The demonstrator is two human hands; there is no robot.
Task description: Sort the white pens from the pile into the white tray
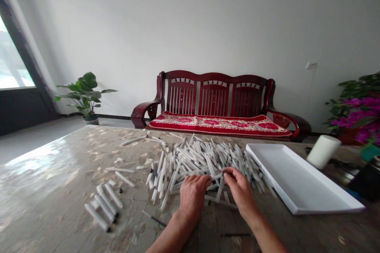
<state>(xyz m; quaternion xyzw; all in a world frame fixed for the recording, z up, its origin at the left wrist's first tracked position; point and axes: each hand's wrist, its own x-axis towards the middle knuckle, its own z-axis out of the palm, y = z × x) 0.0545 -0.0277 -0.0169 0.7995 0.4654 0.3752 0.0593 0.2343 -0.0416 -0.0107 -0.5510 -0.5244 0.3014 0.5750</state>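
Observation:
Over the near edge of a heap of white pen barrels point(196, 154), my two hands meet at one pen barrel point(217, 176). My left hand point(192, 193) is closed around its left end, with the fingertips partly hidden behind the hand. At the other end, my right hand point(240, 188) pinches a small dark tip between thumb and fingers. Off to the left lies a small group of pen barrels with black ends point(102, 201), roughly side by side. A thin dark-and-clear rod, like a refill point(153, 218), rests left of my left forearm.
A shallow white tray point(308, 182) stands right of the heap, beside a white cylinder point(323, 151). Loose barrels and small bits are scattered over the patterned tabletop point(53, 182). Beyond the table is a dark red wooden bench point(213, 99); purple flowers point(356, 118) are at right.

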